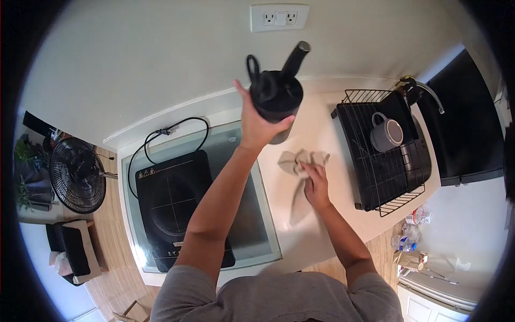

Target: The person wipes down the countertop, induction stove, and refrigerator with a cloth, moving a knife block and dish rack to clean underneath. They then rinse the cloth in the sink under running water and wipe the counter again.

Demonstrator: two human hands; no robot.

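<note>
A black cylindrical container with a loop and a dark handle rising from its top is held up by my left hand, whose fingers wrap round its side. It is near the wall, above the back of the counter. My right hand holds a crumpled beige cloth over the pale counter, between the stove area and the dish rack. What stands inside the container is partly blurred.
At left a black induction cooktop lies on a glass surface, with a looped cord behind. A black dish rack holding a grey mug is at right, beside a faucet. A fan stands far left.
</note>
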